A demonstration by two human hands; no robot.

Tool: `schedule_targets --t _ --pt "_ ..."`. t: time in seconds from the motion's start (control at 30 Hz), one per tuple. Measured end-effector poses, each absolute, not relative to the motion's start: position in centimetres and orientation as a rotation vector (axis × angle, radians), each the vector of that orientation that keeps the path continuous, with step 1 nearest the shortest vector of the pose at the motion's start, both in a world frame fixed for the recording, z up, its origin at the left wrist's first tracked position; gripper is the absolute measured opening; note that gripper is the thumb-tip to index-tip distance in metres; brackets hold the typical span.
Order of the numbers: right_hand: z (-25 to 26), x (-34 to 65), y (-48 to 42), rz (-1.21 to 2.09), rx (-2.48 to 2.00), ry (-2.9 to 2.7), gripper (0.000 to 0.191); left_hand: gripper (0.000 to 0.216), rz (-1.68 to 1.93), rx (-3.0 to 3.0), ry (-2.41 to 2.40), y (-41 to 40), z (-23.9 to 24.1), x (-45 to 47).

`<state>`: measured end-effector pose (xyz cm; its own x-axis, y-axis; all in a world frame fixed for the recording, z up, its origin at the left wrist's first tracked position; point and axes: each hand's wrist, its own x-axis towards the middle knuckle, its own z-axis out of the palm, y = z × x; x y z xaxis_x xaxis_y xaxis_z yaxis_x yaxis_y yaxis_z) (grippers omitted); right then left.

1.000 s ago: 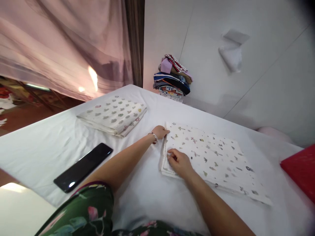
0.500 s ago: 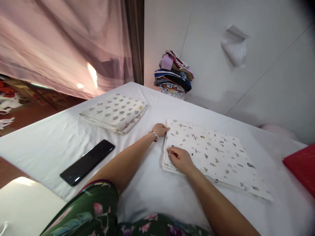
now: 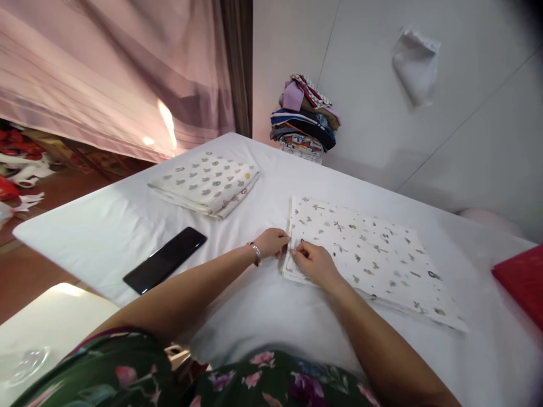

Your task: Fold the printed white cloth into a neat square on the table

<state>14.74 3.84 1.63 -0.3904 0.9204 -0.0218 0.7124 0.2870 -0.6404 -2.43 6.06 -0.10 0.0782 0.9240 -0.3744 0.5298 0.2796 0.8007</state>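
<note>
A folded white cloth with small printed figures (image 3: 369,254) lies flat on the white sheet (image 3: 237,316) in front of me. Both my hands meet at its near left edge. My left hand (image 3: 271,242), with a bracelet on the wrist, pinches that edge from outside. My right hand (image 3: 311,263) rests on the cloth's near left corner with its fingers curled onto the fabric. A second folded printed cloth (image 3: 206,181) lies further left, apart from both hands.
A black phone (image 3: 165,260) lies on the sheet to the left. A pile of coloured folded clothes (image 3: 303,121) stands at the far corner against the white wall. A red thing (image 3: 521,280) is at the right edge. A pink curtain (image 3: 106,73) hangs at left.
My left hand slid along the cloth's left edge towards me and now meets my right hand at the near corner. The camera shifted a little.
</note>
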Motion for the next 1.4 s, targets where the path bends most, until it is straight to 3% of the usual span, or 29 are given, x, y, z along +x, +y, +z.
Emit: schedule_targets --t 0.27,0.37,0.5,0.73,0.97,1.13,1.4 --pt "0.9 14.6 3.7 0.770 -1.481 -2.253 0.020 0.008 0.668 1.302 1.502 4.5 0.0 -2.0" --pt "0.6 14.8 3.9 0.898 -1.448 -2.148 0.019 0.006 0.700 1.312 1.507 4.4 0.0 -1.8" --pt "0.5 14.8 3.8 1.084 -1.394 -2.006 0.022 0.007 0.705 1.298 1.512 4.3 0.0 -1.7" --pt "0.3 14.1 3.3 0.920 -1.438 -2.115 0.022 0.009 0.684 1.340 1.516 4.2 -0.2 -2.0" --pt "0.3 14.3 3.3 1.016 -1.391 -2.123 0.019 0.029 0.695 1.420 1.513 3.9 -0.3 -2.1" --pt "1.3 14.7 3.6 1.252 -1.344 -2.117 0.021 0.018 0.642 1.494 1.558 3.8 -0.3 -2.1" --pt "3.5 12.8 8.5 0.747 -1.595 -2.164 0.025 0.014 0.739 1.567 1.617 3.2 -0.1 -1.6"
